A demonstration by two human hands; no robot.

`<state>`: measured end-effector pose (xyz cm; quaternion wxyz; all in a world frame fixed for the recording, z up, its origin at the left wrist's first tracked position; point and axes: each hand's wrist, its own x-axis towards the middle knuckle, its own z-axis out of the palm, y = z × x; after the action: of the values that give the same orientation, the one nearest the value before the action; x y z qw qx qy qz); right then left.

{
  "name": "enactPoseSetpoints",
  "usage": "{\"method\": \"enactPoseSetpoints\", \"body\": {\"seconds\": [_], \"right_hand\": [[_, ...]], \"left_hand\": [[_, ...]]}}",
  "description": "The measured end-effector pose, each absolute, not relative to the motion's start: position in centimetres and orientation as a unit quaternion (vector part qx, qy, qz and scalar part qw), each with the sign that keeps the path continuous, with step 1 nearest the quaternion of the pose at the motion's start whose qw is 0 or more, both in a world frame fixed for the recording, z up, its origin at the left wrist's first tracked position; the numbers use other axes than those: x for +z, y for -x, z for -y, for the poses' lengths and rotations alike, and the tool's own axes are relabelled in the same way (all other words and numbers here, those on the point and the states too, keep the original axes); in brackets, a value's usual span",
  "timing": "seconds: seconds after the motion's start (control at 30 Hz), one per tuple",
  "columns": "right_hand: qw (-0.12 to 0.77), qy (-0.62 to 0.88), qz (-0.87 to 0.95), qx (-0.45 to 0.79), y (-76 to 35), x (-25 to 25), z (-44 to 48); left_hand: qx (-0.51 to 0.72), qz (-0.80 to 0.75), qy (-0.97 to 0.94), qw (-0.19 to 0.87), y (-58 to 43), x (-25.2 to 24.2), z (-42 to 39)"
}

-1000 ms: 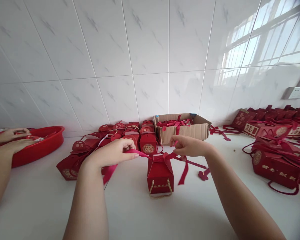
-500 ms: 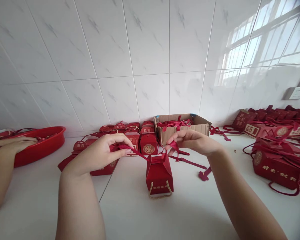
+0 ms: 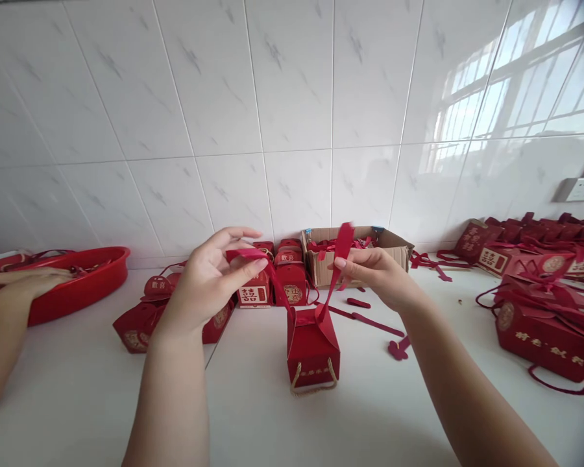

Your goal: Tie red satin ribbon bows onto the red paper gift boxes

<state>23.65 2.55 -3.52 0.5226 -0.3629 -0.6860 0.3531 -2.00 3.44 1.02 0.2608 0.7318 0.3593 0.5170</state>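
Note:
A small red gift box [image 3: 313, 353] with a twisted rope handle [image 3: 314, 390] stands upright on the white table. A red ribbon [image 3: 278, 288] runs through its top, and its two ends rise apart to my hands. My left hand [image 3: 219, 272], up and to the left of the box, pinches one ribbon end between thumb and fingers. The other end is held by my right hand [image 3: 367, 269] at the upper right, with its tip sticking up above the fingertips. Neither hand touches the box itself.
Behind stand red boxes [image 3: 291, 275] and a cardboard carton [image 3: 321, 269] of ribbons. Loose red strips [image 3: 377, 323] lie to the right, near tied boxes [image 3: 545, 334]. At the left, another person's hand [image 3: 39, 282] reaches into a red basin [image 3: 95, 292].
My left hand has turned, its fingers now raised and spread more. The ribbon end in my right hand now points upward, and both ribbon ends rise more steeply from the box.

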Motion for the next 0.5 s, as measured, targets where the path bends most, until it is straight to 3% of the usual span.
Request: {"method": "enactPoseSetpoints", "body": {"seconds": [0.3,0.5], "right_hand": [[0.631,0.355,0.607,0.328,-22.4,-3.8,-2.6],[0.638,0.353,0.612,0.305,-22.1,-3.4,-1.9]], "left_hand": [[0.569,-0.33,-0.681,0.32,0.7,0.6,-3.6],[0.588,-0.271,-0.659,0.384,1.0,0.6,-3.8]]}}
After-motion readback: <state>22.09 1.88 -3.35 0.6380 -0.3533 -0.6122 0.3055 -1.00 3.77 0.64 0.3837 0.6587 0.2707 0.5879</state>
